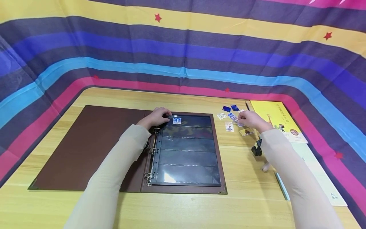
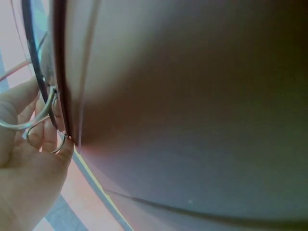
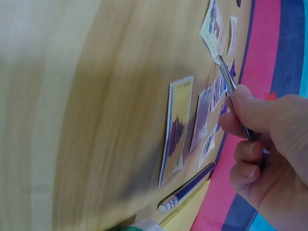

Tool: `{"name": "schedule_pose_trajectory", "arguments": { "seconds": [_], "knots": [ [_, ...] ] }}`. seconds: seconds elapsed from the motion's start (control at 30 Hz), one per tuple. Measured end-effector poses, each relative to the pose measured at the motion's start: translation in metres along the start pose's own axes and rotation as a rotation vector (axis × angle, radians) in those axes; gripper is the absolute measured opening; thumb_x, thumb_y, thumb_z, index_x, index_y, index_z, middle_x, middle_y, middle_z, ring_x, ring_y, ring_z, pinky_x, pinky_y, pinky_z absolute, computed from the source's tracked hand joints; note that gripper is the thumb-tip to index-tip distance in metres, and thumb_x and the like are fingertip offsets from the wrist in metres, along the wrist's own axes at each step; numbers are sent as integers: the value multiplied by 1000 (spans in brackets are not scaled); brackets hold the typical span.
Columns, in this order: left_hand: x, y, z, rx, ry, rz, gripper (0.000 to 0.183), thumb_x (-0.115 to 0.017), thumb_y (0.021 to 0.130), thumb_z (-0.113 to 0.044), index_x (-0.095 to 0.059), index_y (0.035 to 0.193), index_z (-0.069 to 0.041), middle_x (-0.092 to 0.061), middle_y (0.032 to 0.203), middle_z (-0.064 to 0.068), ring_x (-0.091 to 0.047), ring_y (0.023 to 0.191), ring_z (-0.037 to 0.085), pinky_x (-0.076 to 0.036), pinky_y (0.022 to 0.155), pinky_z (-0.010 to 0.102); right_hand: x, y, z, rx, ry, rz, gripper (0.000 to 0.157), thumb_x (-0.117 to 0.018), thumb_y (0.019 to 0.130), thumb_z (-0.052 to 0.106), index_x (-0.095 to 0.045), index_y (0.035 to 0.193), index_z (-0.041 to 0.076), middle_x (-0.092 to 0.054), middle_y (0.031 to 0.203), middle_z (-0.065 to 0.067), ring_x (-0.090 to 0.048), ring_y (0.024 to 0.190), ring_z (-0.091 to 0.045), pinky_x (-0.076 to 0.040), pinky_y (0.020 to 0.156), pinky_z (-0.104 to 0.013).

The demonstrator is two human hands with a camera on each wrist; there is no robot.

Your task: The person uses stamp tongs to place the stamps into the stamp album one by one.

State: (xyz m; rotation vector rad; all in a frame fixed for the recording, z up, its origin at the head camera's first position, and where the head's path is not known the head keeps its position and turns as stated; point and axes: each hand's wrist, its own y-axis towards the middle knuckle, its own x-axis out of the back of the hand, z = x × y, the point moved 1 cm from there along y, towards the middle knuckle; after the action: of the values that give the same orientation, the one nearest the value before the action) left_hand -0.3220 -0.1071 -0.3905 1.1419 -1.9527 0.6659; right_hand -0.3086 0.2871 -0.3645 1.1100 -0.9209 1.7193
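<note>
One white-bordered postage stamp [image 3: 214,31] sits with a corner at the tips of slim metal tweezers [image 3: 227,77], to the right of the binder; I can't tell whether it is lifted off the wood. My right hand [image 1: 253,121] pinches the tweezers between thumb and bent fingers. I'd judge the stamp almost weightless, thin and easily creased, its perforated edge liable to tear, so a light nip just inside a corner should suit it. A yellow stamp [image 3: 175,134] lies nearby, toothed along its edges.

My left hand [image 1: 155,117] touches the top inner corner of the black stock page [image 1: 186,159], fingers bent; I can't tell whether they grip it. The page's clear strips shine, probably slick and flexible, while the sheet looks semi-stiff, best steadied by its border. One blue-and-white stamp [image 1: 177,121] shows in the top row. Curved metal rings [image 1: 152,150] thread the page into the flat, matt brown binder [image 1: 108,143], metal-cornered, on a pale wood-grain table [image 1: 186,210].
</note>
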Motion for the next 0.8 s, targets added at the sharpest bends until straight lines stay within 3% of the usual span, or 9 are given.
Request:
{"name": "schedule_pose_trajectory", "arguments": {
  "seconds": [0.23, 0.43, 0.6, 0.8],
  "knots": [
    [-1, 1, 1, 5, 2, 0, 22, -51, 82, -13, -52, 103, -8, -44, 102, 8, -31, 97, 23, -27, 81, 38, 6, -2, 8, 31, -56, -23, 10, -47, 82, 6, -53, 75, 3, -47, 64, -4, -40, 56, -17, -33, 54, -31],
    [-1, 0, 2, 4, 2, -4, 22, -51, 82, -12, -52, 103, -7, -44, 101, 8, -31, 96, 23, -27, 81, 38, 24, 0, 27, 91, -36, -121, 10, -49, 83, 8, -51, 73, 6, -43, 60, -4, -38, 54, -17, -31, 54, -32],
    [-1, 0, 1, 16, -1, -2, 22, -51, 82, -12, -51, 103, -7, -44, 102, 8, -31, 97, 23, -27, 81, 38, 34, 13, 50, 157, 39, -207, 9, -48, 83, 7, -52, 75, 4, -47, 64, -7, -40, 56, -18, -33, 55, -32],
    [-1, 0, 0, 26, -2, 6, 22, -50, 82, -14, -51, 104, -8, -44, 103, 7, -31, 98, 23, -27, 81, 38, 28, 35, 78, 152, 112, -272, 9, -47, 84, 9, -50, 77, 4, -46, 69, -8, -38, 59, -20, -31, 58, -33]
  ]
}}
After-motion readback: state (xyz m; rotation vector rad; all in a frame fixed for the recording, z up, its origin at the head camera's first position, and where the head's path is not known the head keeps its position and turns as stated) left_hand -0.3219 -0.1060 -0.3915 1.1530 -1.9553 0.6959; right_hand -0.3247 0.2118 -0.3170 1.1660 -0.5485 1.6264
